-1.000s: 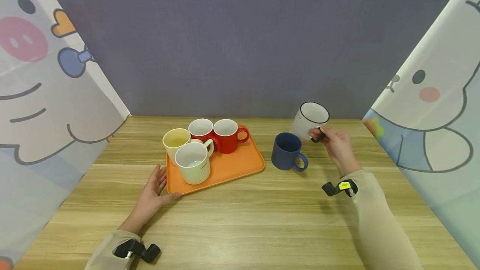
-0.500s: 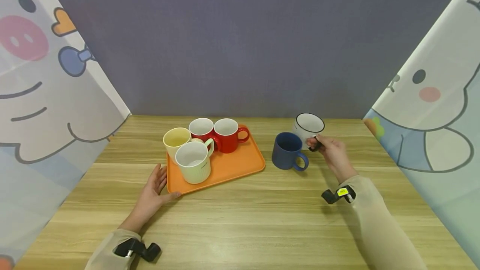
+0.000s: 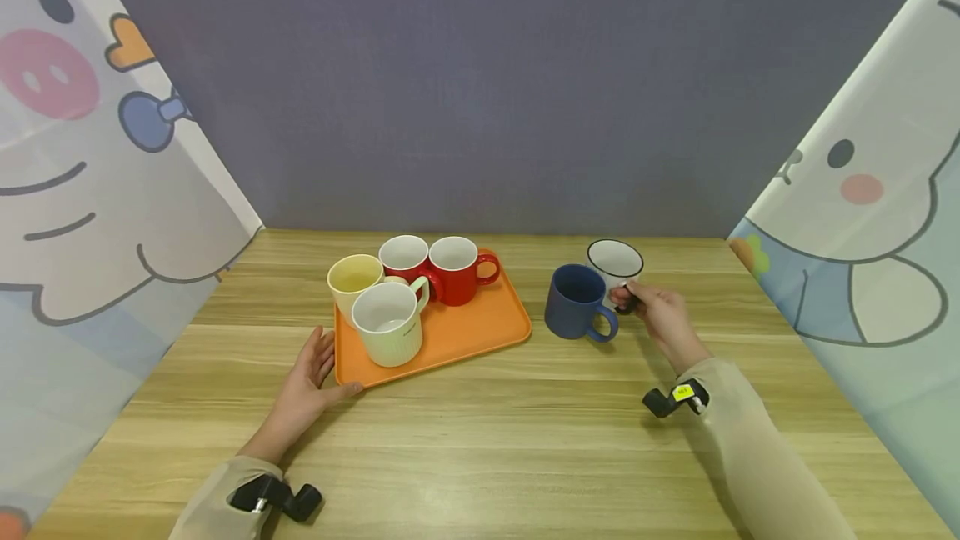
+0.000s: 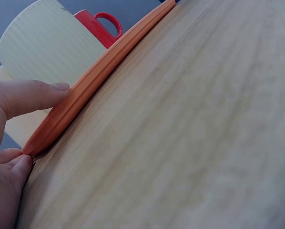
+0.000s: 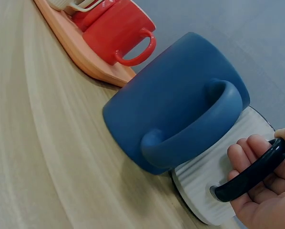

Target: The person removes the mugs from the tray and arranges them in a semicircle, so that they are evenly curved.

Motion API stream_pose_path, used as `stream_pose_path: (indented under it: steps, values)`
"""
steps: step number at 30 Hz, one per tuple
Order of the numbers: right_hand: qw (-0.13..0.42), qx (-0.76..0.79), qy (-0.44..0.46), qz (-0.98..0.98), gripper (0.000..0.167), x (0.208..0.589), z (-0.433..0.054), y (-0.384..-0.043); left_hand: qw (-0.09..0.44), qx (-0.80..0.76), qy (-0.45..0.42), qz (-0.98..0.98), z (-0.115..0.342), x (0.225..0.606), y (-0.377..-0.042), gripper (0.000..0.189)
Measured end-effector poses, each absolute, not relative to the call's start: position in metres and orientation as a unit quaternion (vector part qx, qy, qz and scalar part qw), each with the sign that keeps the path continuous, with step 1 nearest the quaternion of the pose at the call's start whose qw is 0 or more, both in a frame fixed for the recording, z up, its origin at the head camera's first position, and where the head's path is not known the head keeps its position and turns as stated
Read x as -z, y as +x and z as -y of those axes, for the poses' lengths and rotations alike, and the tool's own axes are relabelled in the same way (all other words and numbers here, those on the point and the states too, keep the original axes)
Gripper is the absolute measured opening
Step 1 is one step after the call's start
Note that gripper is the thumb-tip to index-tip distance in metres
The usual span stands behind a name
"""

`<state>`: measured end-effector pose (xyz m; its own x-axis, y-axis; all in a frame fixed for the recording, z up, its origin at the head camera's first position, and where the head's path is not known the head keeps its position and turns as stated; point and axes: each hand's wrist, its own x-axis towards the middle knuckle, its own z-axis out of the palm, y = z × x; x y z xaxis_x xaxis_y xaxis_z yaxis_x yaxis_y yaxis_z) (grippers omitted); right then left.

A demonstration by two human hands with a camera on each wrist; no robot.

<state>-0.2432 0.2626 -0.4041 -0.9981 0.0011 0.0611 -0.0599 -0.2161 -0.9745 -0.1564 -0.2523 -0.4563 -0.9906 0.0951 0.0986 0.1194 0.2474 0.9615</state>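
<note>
My right hand (image 3: 662,317) holds the black handle of a white mug (image 3: 611,258) with a dark rim. In the right wrist view, the fingers pass through that handle. A blue mug (image 3: 572,307) stands just left of the white one and covers part of it. My left hand (image 3: 300,390) grips the near left corner of an orange tray (image 3: 480,332), thumb on the front rim and fingers at the side. On the tray stand a pale green ribbed mug (image 3: 393,340), a yellow mug (image 3: 347,294) and two red mugs, one partly hidden and the other red mug (image 3: 455,282) at the back.
The wooden table (image 3: 480,457) meets a grey back wall (image 3: 480,90). Cartoon-printed panels (image 3: 855,215) flank it on both sides. The tray's right part is bare orange, and a strip of table lies between it and the blue mug.
My right hand has lowered the white mug and brought it slightly left and nearer, to behind the blue mug. The left hand and the tray stay in place.
</note>
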Motion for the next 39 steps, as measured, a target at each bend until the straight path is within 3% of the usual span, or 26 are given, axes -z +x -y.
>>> stream_pose_path:
  steps: [13,28,39]
  values:
    - [0.013,-0.789,0.033,0.613,0.034,0.406,-0.262,-0.24,0.007,0.61,-0.065,0.79,0.252,0.455,-0.155,0.115]
    - [-0.062,-0.784,0.074,0.613,0.034,0.406,-0.274,-0.241,0.003,0.609,-0.066,0.791,0.253,0.456,-0.158,0.116]
    - [-0.057,-0.762,0.068,0.642,0.028,0.405,-0.278,-0.242,0.006,0.608,-0.065,0.791,0.253,0.457,-0.158,0.115]
